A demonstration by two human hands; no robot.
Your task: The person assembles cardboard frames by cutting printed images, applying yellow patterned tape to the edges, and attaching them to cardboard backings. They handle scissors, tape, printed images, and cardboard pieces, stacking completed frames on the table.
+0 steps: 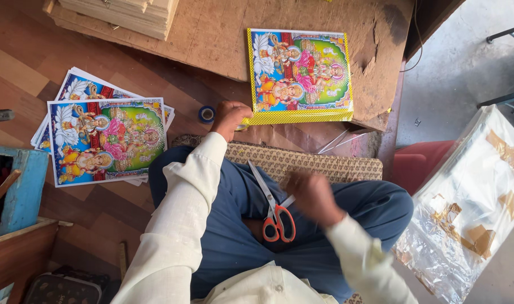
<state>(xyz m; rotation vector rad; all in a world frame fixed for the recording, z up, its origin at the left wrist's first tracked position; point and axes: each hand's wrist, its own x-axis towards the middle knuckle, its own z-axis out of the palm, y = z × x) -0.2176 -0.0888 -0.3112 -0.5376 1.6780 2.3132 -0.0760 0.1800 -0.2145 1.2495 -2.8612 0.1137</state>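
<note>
My left hand (pixel 230 118) rests with fingers curled at the lower left corner of a colourful printed picture (pixel 300 74) with a yellow patterned border, which lies on a low wooden board (pixel 212 39). My right hand (pixel 312 197) is blurred above my lap, fingers bent, close to a pair of scissors (pixel 274 209) with red-orange handles lying on my blue trousers. The hand does not seem to hold the scissors.
A stack of similar prints (pixel 102 135) lies on the floor at the left. A small blue tape roll (pixel 207 114) sits beside my left hand. Clear plastic sheets with brown tape (pixel 471 202) lie at the right. A blue wooden box (pixel 20 186) stands at far left.
</note>
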